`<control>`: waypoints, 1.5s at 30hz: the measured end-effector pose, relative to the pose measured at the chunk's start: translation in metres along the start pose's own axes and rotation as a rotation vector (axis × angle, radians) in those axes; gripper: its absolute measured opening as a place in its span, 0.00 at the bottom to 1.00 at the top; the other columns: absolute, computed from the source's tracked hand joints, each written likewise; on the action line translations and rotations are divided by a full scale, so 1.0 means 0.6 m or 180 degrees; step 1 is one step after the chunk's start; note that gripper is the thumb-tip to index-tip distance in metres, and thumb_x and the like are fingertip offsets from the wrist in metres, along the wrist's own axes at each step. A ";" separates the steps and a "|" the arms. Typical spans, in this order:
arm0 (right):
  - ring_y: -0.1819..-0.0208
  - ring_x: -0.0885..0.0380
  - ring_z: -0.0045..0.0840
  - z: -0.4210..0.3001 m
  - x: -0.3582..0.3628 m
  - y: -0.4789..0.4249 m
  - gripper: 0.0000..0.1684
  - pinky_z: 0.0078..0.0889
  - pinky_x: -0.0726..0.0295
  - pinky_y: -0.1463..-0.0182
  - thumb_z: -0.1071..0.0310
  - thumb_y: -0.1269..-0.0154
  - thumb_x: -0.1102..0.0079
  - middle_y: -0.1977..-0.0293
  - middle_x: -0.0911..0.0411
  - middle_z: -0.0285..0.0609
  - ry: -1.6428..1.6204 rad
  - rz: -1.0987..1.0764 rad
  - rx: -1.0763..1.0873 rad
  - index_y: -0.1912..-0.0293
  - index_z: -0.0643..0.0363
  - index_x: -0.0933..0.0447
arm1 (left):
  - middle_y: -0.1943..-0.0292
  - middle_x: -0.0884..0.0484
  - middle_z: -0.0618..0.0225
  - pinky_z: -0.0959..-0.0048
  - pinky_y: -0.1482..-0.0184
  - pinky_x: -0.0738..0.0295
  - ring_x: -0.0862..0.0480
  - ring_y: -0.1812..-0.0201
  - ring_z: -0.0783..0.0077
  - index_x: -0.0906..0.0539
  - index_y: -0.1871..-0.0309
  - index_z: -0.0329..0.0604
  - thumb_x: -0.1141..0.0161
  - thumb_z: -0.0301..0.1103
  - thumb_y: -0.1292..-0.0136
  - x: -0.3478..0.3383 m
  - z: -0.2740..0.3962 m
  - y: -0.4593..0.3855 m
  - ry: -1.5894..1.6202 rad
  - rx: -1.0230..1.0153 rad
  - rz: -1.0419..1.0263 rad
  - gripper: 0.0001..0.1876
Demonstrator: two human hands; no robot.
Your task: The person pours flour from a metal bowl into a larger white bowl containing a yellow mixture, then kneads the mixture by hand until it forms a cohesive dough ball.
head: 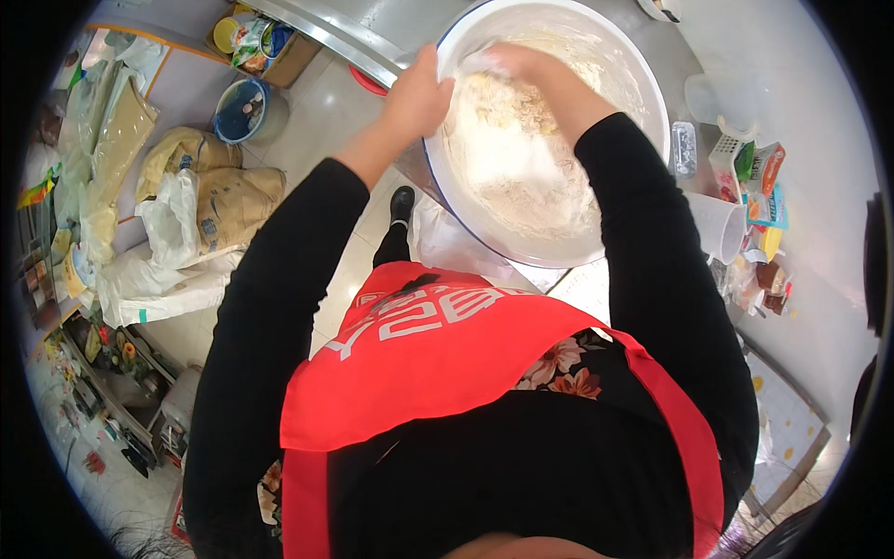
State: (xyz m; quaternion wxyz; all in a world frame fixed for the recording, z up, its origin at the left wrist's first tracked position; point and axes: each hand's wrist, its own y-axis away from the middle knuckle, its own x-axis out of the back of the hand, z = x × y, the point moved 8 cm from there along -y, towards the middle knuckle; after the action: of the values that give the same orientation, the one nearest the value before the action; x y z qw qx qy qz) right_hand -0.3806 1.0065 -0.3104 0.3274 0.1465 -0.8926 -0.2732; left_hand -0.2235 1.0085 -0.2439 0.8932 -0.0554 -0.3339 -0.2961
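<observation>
A wide white basin with a blue rim (656, 119) stands at the top centre and holds a heap of pale flour (513, 164) with yellowish, wetter clumps near its far side. My left hand (422, 94) grips the basin's left rim, thumb pointing inward. Inside the basin, my right hand (513, 61) is at the far left part of the mixture; it is blurred and its fingers look coated with flour, so whether they are closed on any of it cannot be told. Flour also clings to the basin's inner wall.
To the right stand a clear plastic tub (718, 227), a white basket (730, 157) and several packets. On the left are paper sacks (234, 206), a blue-lined bucket (251, 112) and a cardboard box (297, 59). A steel table edge (342, 45) runs beyond my left hand.
</observation>
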 end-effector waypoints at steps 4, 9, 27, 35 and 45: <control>0.60 0.22 0.35 -0.094 -0.112 0.058 0.21 0.36 0.25 0.57 0.59 0.52 0.41 0.60 0.20 0.54 0.0829 -0.0825 0.0290 0.62 0.67 0.20 | 0.59 0.20 0.40 0.54 0.53 0.28 0.21 0.56 0.40 0.34 0.49 0.34 0.47 0.39 0.37 -0.001 -0.012 -0.035 0.0127 -0.0017 -0.0184 0.20; 0.63 0.21 0.44 -0.085 -0.179 0.221 0.12 0.41 0.24 0.56 0.68 0.56 0.41 0.68 0.20 0.54 0.2218 -0.1024 0.0271 0.70 0.66 0.20 | 0.60 0.20 0.40 0.55 0.53 0.27 0.21 0.56 0.40 0.32 0.50 0.36 0.47 0.41 0.36 0.004 -0.014 -0.031 0.0300 0.0063 -0.0148 0.19; 0.56 0.21 0.33 0.068 0.042 0.245 0.17 0.35 0.25 0.47 0.66 0.45 0.38 0.55 0.20 0.47 0.0578 -0.0172 -0.0245 0.54 0.56 0.20 | 0.57 0.22 0.38 0.52 0.52 0.28 0.22 0.54 0.39 0.43 0.40 0.34 0.46 0.25 0.43 0.004 0.006 0.093 0.0021 0.0299 0.0347 0.28; 0.52 0.24 0.30 0.083 0.100 0.051 0.27 0.32 0.28 0.47 0.47 0.42 0.42 0.53 0.21 0.44 -0.0042 0.0566 -0.0297 0.50 0.56 0.21 | 0.56 0.21 0.42 0.56 0.51 0.27 0.22 0.52 0.43 0.36 0.40 0.38 0.44 0.30 0.43 0.006 0.020 -0.042 -0.0485 -0.0086 -0.0161 0.26; 0.62 0.22 0.38 -0.066 -0.146 0.102 0.23 0.39 0.30 0.47 0.51 0.50 0.36 0.65 0.18 0.49 0.1381 -0.1529 0.0069 0.59 0.58 0.18 | 0.53 0.19 0.50 0.63 0.49 0.27 0.19 0.52 0.52 0.31 0.40 0.41 0.43 0.32 0.42 -0.003 0.006 -0.084 0.0125 -0.0226 -0.0169 0.25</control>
State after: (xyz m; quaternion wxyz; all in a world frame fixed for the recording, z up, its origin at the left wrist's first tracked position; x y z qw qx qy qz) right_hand -0.2942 1.0787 -0.2937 0.4346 0.4112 -0.7448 -0.2955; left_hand -0.2551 0.9693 -0.2475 0.8888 -0.0724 -0.3070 -0.3324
